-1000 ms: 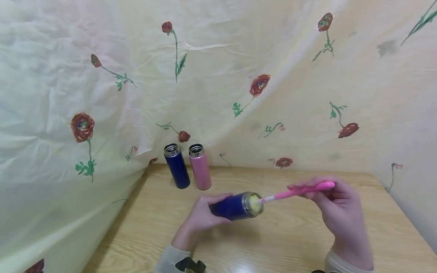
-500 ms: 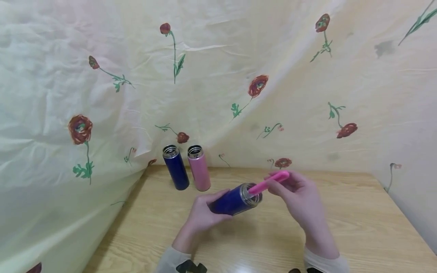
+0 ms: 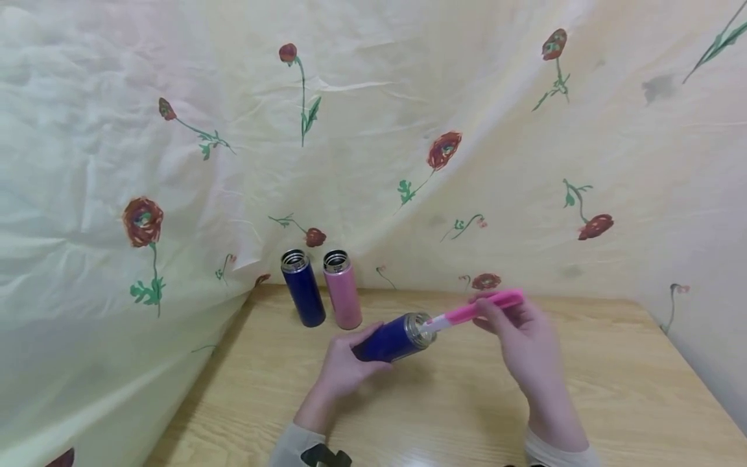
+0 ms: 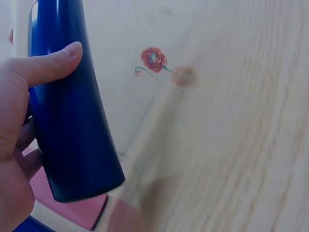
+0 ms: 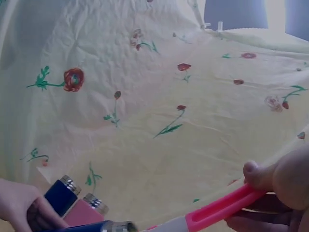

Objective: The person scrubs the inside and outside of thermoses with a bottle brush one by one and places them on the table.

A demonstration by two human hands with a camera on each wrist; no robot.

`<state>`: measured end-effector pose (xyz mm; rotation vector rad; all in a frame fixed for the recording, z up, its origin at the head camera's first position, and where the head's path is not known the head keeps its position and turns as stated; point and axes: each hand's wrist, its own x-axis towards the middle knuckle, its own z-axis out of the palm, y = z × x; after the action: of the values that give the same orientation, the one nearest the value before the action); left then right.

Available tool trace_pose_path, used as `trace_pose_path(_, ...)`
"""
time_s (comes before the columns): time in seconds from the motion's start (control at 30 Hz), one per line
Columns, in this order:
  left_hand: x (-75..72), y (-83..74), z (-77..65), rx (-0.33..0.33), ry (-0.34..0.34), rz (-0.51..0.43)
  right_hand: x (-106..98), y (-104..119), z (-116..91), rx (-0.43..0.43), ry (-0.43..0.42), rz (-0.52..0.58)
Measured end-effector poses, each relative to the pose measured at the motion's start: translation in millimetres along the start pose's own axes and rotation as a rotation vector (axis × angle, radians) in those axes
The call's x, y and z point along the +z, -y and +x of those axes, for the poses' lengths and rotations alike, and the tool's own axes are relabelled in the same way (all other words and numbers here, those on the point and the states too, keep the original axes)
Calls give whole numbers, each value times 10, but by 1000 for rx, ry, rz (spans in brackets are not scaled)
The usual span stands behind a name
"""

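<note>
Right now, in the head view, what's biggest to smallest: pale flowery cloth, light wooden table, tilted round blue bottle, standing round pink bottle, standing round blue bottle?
Pale flowery cloth
Light wooden table
Tilted blue bottle, helped by being nearer
Standing pink bottle and standing blue bottle: too alike to rank

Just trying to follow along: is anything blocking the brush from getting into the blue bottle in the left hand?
Nothing visible. The right hand holds the pink-handled brush, which reaches into the tilted blue bottle through its open end. The standing blue bottle and standing pink bottle are behind, off that path.
</note>
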<state>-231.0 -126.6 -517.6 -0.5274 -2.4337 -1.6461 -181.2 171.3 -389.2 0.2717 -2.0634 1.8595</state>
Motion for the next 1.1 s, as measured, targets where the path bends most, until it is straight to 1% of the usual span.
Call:
trace_pose_path(0.1,-12,50,4,4,-3,-6,-45,0,5,-24,-60,70)
trace_pose_path(0.17,-22,53,2,9,3,-7,-67,6,10,-28,-79,107)
trace_pose_path(0.27,-41,45,-11,15,2,2,-88,28,9,-22,-129,173)
trace_pose_path(0.37,-67,27,-16,20,-7,14,-110,68,-6,-29,-207,233)
trace_pose_path(0.53,-126,-19,-12,12,-19,-2,-150,126,-24,-57,-300,297)
trace_pose_path(0.8,-171,-35,-3,21,-11,-15,-170,137,-12,-59,-351,367)
trace_pose_path(1.1,-213,-2,-4,26,2,-13,-177,149,-24,-63,-360,377)
